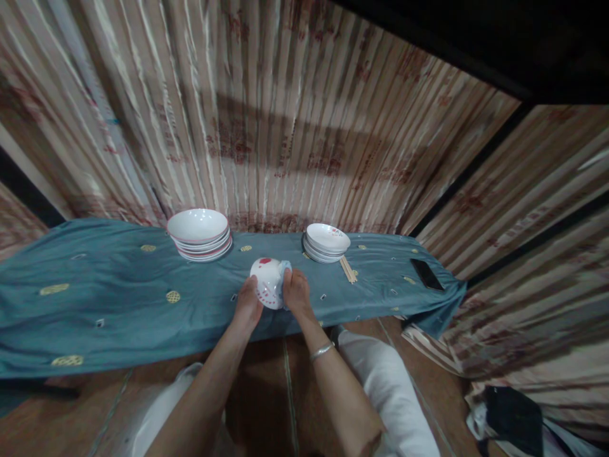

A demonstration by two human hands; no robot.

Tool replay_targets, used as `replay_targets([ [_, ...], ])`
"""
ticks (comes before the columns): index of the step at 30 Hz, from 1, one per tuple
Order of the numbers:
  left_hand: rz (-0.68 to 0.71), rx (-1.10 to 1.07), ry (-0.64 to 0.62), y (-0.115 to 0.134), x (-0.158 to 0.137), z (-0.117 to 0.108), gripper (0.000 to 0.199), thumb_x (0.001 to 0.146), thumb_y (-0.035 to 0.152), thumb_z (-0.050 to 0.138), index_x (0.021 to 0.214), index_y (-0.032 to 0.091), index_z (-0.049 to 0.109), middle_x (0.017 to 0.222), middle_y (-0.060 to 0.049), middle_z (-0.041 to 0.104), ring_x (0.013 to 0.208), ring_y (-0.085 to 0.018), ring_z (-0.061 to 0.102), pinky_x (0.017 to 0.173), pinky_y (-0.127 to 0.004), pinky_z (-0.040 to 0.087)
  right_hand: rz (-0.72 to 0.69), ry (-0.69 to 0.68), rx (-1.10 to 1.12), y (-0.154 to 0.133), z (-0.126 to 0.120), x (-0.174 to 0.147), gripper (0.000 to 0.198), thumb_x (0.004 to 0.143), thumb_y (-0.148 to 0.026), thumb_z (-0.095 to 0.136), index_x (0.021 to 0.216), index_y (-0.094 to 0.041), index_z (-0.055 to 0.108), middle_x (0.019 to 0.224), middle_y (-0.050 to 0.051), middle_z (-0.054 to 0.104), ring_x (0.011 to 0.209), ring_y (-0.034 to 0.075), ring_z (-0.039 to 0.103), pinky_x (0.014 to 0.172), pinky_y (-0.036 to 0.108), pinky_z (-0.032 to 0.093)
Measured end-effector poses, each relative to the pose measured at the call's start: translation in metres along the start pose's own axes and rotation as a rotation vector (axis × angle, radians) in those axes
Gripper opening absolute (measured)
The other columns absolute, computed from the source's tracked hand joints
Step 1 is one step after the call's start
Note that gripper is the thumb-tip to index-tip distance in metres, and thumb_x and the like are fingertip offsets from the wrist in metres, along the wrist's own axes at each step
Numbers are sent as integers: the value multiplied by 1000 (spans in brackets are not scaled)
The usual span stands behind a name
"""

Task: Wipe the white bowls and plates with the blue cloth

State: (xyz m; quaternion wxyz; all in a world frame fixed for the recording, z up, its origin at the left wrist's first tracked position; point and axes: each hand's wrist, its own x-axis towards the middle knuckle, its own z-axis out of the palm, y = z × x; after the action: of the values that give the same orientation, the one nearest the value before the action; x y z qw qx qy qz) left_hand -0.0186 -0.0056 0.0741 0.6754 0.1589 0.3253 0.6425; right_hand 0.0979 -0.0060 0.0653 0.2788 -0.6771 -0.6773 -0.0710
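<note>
A white bowl with red marks (269, 287) is held tilted above the front part of the cloth-covered table. My left hand (248, 301) grips its left edge. At the bowl's right side my right hand (297, 291) is closed on a light blue cloth (286, 266), pressed against the bowl. Behind and to the left stands a stack of white dishes with red rims (200, 231), a deep bowl on top. Several smaller white bowls (327, 240) are stacked behind and to the right, with wooden chopsticks (349, 270) lying beside them.
The narrow table wears a teal cloth (124, 298) with yellow patterns. A black phone (427, 274) lies near its right end. Patterned curtains (285, 127) hang right behind the table. On the floor at lower right is a dark bundle (514, 419).
</note>
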Motion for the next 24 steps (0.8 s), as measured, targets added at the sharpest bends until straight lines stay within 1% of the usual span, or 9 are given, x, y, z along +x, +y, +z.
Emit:
replay_targets([
  [4, -1, 4, 7, -1, 0, 0, 12, 79, 19, 64, 88, 12, 64, 80, -8, 71, 98, -26, 67, 91, -40, 52, 259, 53, 236, -6, 1, -11, 46, 101, -32, 20, 97, -12, 62, 95, 19, 69, 92, 26, 65, 83, 37, 48],
  [7, 0, 8, -1, 1, -1, 1, 12, 80, 21, 63, 87, 12, 64, 81, -8, 72, 93, -25, 68, 88, -38, 54, 323, 101, 378, -11, 3, -21, 46, 100, -38, 23, 96, -12, 61, 93, 19, 68, 93, 28, 65, 84, 40, 48],
  [9, -7, 19, 2, 2, -2, 3, 11, 82, 22, 61, 87, 12, 64, 79, -7, 72, 86, -22, 69, 85, -35, 55, 337, 142, 421, -14, 5, -28, 45, 99, -40, 25, 101, -13, 61, 96, 19, 68, 95, 27, 64, 85, 41, 49],
  [12, -11, 16, 20, 2, -3, 4, 11, 83, 22, 60, 87, 13, 64, 77, -6, 72, 78, -19, 69, 81, -31, 56, 304, 188, 439, -19, 9, -41, 46, 98, -40, 26, 117, -10, 56, 110, 21, 65, 107, 28, 61, 92, 43, 47],
  [14, -5, 4, 21, 2, -4, 5, 11, 83, 22, 60, 89, 13, 64, 78, -6, 72, 75, -18, 68, 79, -29, 56, 267, 195, 429, -23, 11, -51, 48, 98, -37, 27, 126, -6, 51, 122, 24, 60, 117, 29, 56, 98, 46, 45],
  [18, -15, 3, 2, 4, -6, 6, 11, 81, 24, 63, 87, 14, 63, 75, -5, 71, 69, -15, 67, 74, -27, 56, 179, 157, 355, -27, 8, -66, 48, 96, -29, 31, 133, -2, 47, 135, 27, 51, 128, 31, 47, 104, 51, 41],
  [21, -27, 26, -13, 6, -8, 5, 14, 78, 26, 68, 85, 14, 63, 72, -3, 71, 65, -15, 66, 70, -27, 56, 68, 103, 268, -25, -4, -71, 45, 95, -22, 34, 134, -4, 48, 137, 25, 49, 131, 31, 44, 106, 54, 39],
  [24, -21, 52, -37, 8, -10, 5, 16, 75, 26, 69, 85, 14, 64, 68, -3, 69, 66, -18, 67, 70, -29, 56, -50, 47, 163, -23, -23, -66, 43, 93, -14, 35, 132, -3, 51, 140, 26, 47, 135, 30, 39, 108, 51, 38],
])
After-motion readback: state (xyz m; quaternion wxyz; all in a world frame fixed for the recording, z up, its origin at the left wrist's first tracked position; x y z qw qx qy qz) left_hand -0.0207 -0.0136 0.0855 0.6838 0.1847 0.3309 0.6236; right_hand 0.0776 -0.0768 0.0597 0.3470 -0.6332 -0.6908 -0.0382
